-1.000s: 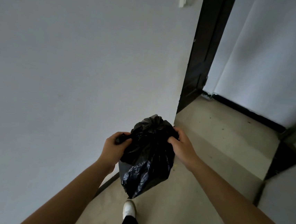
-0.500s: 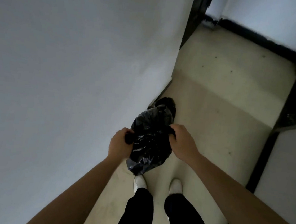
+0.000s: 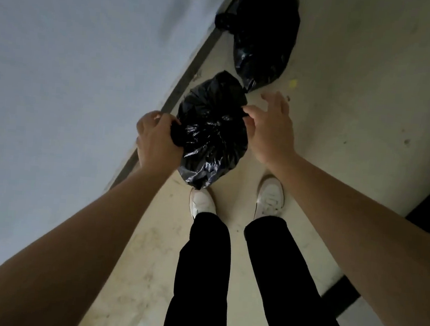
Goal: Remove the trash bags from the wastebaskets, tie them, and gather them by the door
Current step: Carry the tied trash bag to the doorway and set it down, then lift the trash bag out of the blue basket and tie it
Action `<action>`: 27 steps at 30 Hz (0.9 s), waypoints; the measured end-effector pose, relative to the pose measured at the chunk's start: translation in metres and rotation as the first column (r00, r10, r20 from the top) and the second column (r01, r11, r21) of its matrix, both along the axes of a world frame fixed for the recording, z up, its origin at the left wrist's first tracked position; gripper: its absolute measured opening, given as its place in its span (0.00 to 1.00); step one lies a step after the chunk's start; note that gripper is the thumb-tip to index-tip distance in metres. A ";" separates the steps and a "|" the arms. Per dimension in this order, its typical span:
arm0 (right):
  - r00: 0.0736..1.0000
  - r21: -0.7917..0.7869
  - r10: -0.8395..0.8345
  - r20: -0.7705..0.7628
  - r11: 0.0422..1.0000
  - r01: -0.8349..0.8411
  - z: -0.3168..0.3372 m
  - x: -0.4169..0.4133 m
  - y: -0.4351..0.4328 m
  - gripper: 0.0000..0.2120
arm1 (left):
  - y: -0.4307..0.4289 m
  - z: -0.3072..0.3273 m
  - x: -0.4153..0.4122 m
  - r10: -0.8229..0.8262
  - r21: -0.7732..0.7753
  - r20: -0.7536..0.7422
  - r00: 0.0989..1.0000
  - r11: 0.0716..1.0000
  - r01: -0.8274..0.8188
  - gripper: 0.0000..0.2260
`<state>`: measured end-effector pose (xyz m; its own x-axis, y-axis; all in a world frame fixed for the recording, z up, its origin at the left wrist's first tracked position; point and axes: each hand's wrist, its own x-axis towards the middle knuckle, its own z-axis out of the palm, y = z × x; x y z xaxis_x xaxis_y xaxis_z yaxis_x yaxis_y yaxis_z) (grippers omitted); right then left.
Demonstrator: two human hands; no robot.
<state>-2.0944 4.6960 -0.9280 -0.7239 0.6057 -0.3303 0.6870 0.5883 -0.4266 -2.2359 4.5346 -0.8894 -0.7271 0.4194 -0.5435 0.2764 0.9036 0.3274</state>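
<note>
Left grip (image 3: 155,141) clutches the bag (image 3: 211,136), right grip (image 3: 270,126) splayed loose beside it; second bag (image 3: 263,36) lies just ahead.

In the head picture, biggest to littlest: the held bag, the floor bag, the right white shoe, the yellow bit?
1. Held trash bag and floor trash bag: look alike; the held one is nearer, so unranked.
2. Right white shoe.
3. Yellow bit.
</note>
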 end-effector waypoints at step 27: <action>0.897 0.486 0.336 -0.286 0.858 -0.167 0.418 -0.060 0.077 0.25 | 0.010 0.406 -0.012 -0.086 0.167 -0.645 0.760 0.954 0.249 0.23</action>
